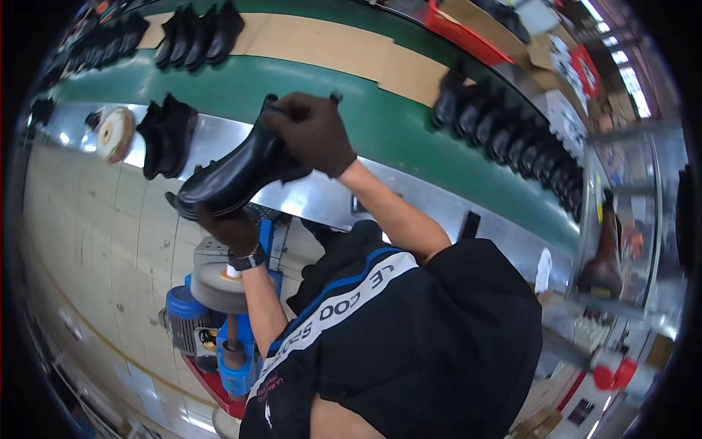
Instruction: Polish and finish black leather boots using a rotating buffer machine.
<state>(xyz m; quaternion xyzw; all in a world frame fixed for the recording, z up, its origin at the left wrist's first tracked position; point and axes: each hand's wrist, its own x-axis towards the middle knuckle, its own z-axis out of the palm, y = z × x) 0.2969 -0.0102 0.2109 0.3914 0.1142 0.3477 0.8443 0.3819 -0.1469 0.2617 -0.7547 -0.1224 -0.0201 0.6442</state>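
A glossy black ankle boot (238, 172) is held up between my two hands, its toe pointing to the lower left. My right hand (314, 135), in a dark brown glove, closes on the boot's upper part near the shaft opening. Under the toe and sole my left hand (230, 230), also gloved, supports the boot; some of its fingers are hidden behind it. Left of the held boot, more black boots (168, 139) stand on a shiny metal ledge (289, 197), beside a round pale buffing wheel (115, 135).
Rows of black boots (512, 139) stand along a green bench (322, 95) partly covered with cardboard (314, 47). Below my left forearm is a blue machine (186, 304) with a grey wheel (219, 285). At right, a clear-sided cabinet (651, 212) has a brown boot (603, 260) by it.
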